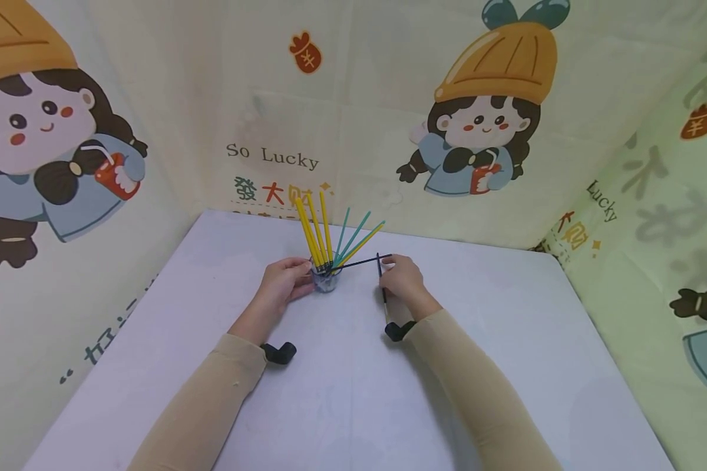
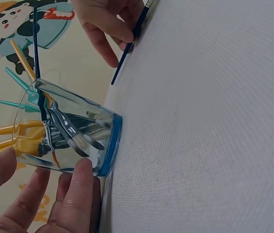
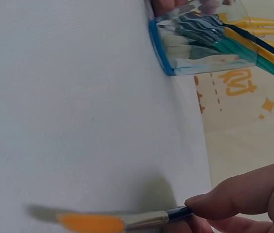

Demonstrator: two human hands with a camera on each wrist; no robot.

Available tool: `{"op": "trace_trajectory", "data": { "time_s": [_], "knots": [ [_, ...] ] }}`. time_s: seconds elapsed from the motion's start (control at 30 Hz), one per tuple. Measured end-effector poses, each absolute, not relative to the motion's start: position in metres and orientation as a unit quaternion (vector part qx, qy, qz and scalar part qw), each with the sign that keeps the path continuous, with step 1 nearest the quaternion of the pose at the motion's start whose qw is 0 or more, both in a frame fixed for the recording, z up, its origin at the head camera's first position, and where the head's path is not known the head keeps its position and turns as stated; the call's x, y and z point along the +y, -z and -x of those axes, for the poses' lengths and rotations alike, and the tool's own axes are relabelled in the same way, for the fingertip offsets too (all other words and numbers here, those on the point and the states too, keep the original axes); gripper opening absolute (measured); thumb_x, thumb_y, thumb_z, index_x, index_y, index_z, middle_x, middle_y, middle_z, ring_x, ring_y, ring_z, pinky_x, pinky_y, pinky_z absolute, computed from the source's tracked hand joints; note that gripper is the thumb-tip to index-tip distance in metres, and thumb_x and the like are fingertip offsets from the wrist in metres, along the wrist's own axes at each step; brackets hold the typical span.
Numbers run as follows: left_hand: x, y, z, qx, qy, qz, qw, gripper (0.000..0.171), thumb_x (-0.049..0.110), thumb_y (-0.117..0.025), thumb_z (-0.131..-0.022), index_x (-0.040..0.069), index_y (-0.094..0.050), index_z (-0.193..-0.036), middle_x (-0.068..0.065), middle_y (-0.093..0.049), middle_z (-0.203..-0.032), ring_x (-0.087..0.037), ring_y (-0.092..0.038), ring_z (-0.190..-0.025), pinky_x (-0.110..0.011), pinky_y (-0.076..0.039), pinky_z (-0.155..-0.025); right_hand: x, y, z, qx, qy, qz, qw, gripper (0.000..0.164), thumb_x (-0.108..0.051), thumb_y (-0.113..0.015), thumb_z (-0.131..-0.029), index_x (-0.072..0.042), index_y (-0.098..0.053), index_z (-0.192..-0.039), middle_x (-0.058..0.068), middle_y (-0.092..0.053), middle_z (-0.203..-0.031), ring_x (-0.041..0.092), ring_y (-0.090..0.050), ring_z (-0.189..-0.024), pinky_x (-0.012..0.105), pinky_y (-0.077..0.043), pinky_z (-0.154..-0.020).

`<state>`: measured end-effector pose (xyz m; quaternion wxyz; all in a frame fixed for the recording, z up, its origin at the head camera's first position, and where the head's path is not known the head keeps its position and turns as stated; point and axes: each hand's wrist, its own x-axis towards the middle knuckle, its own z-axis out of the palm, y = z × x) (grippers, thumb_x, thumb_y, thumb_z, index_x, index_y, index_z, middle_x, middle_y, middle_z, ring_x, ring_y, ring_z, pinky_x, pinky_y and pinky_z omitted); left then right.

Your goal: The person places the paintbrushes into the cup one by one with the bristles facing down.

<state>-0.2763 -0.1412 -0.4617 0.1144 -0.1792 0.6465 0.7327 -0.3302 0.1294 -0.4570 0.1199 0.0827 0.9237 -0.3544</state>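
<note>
A clear glass cup with a blue base stands on the table, and my left hand holds it from the left side. Inside it, bristles down, are several paintbrushes with yellow handles and green handles. One dark-handled brush leans out of the cup toward the right. My right hand pinches a paintbrush with a dark handle, silver ferrule and orange bristles. In the right wrist view its orange tip hangs close over the table, apart from the cup.
The white table runs back to a printed cloth wall with cartoon figures and lettering. More of this cloth hangs at the left and right sides. A black wrist mount sticks out by the left sleeve, another by the right.
</note>
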Motion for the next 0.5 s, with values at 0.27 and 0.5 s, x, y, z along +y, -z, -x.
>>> {"op": "trace_trajectory", "data": {
  "time_s": [0.27,0.5],
  "knots": [
    [-0.141,0.462,0.276,0.644,-0.734,0.180,0.115,0.033,0.025,-0.066,-0.108,0.011,-0.066,-0.139,-0.012,-0.064,-0.142,-0.028,-0.065,-0.130,-0.038,-0.063,-0.107,0.138,0.463,0.330,0.878,0.446,-0.101,0.143,0.061,0.001,-0.069,-0.089,-0.015,-0.063,-0.148,0.014,-0.070,-0.121,0.018,-0.067,-0.073,0.025,-0.058,-0.065],
    [-0.141,0.463,0.276,0.648,-0.733,0.172,0.112,0.033,0.025,-0.066,-0.109,0.011,-0.066,-0.139,-0.012,-0.064,-0.142,-0.028,-0.065,-0.129,-0.039,-0.063,-0.107,0.145,0.460,0.322,0.852,0.488,-0.117,0.147,0.057,-0.001,-0.068,-0.094,-0.013,-0.062,-0.149,0.015,-0.068,-0.126,0.021,-0.067,-0.083,0.024,-0.060,-0.067]
  ]
}}
